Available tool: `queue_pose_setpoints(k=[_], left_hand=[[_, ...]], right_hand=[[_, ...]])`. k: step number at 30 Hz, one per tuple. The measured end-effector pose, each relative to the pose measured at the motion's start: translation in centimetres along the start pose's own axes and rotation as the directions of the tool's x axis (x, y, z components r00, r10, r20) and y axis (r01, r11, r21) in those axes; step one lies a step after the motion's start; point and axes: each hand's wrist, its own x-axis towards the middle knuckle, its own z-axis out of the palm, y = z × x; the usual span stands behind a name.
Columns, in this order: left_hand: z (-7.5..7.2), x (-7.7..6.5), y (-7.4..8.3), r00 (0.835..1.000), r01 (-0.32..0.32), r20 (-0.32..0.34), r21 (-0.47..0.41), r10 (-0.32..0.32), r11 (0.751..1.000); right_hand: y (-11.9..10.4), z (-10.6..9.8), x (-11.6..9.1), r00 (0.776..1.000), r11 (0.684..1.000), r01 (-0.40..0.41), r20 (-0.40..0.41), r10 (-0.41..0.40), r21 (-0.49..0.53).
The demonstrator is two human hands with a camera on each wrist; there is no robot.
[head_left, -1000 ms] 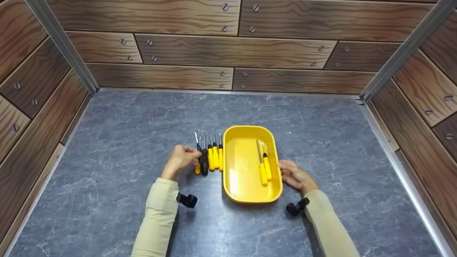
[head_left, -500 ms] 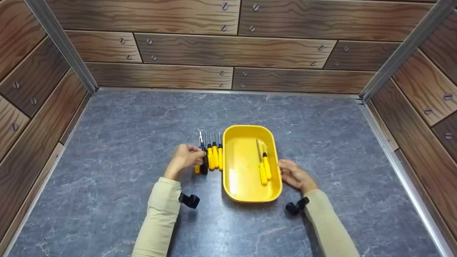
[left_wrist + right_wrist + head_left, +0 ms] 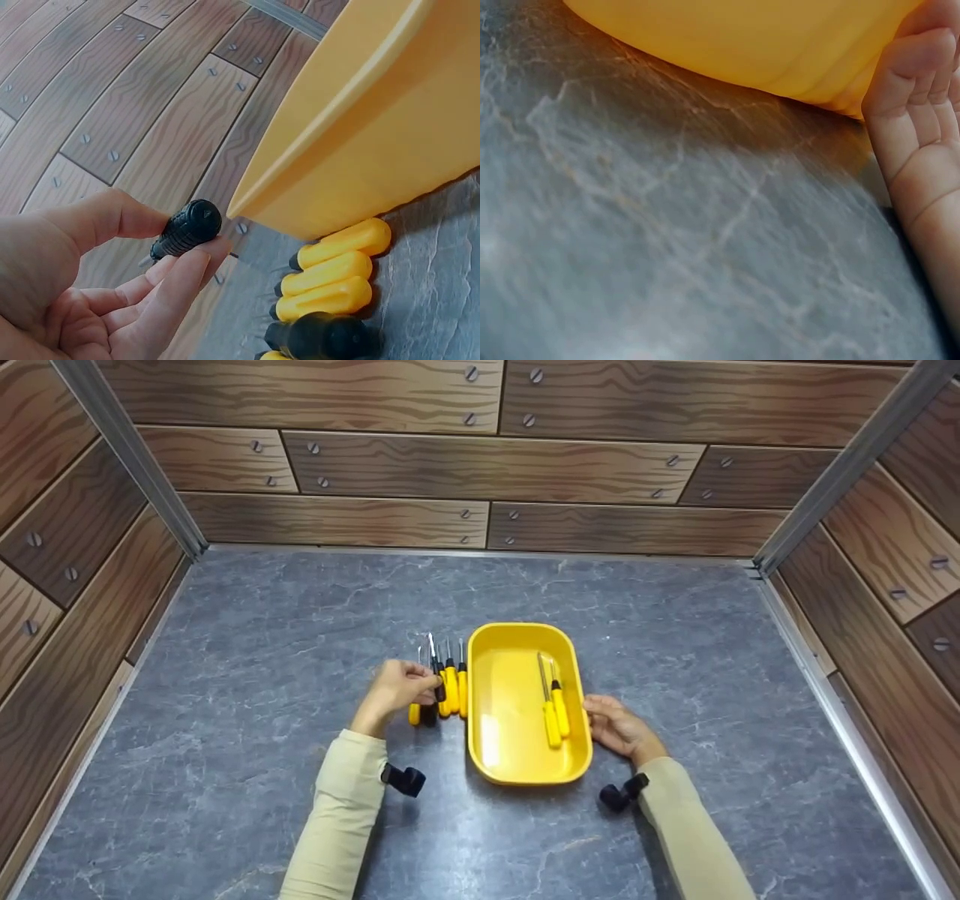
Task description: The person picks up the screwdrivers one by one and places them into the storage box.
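My left hand [image 3: 400,688] pinches a screwdriver [image 3: 191,229] by its black handle between thumb and fingertips, its shaft pointing away from me. It is held above a row of screwdrivers [image 3: 452,690] lying side by side, mostly yellow-handled. A thick black handle [image 3: 319,335] in that row shows in the left wrist view, and is partly covered by my hand in the head view. Right of the row stands a yellow tray [image 3: 510,709]. Inside it lie two yellow-handled screwdrivers [image 3: 553,724]. My right hand [image 3: 616,727] rests its loosely bent fingers against the tray's right outer wall.
A grey marbled tabletop [image 3: 300,607] carries everything. Wood-patterned walls [image 3: 390,465] enclose the back and both sides, with metal posts [image 3: 142,457] at the corners. Black wrist cameras [image 3: 405,780] are strapped over both sleeves.
My left hand has moved a little to the right with the black screwdriver, from the row's left end to over its middle. The right hand and the tray have hardly moved.
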Motion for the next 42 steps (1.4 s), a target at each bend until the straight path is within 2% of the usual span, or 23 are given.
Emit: queue_pose_setpoints(k=[17, 24, 31, 42], left_hand=[[1.4, 0.1, 1.1, 1.000, -0.017, 0.016, -0.005, 0.017, 1.000], [1.9, 0.4, 1.5, 1.000, 0.004, 0.021, 0.047, -0.005, 0.999], [2.3, 0.4, 1.7, 0.999, -0.027, 0.029, 0.079, 0.025, 0.996], [3.0, 0.5, 2.3, 0.997, -0.018, 0.075, 0.032, 0.015, 0.999]], right_hand=[[0.1, -0.2, 0.1, 1.000, 1.000, 0.005, 0.019, -0.004, -0.014], [0.2, -0.2, 0.1, 1.000, 1.000, 0.010, 0.002, -0.010, 0.006], [0.2, -0.2, 0.1, 1.000, 1.000, 0.014, -0.006, -0.014, -0.001], [0.1, 0.0, 0.0, 1.000, 1.000, 0.003, -0.022, -0.003, -0.008]])
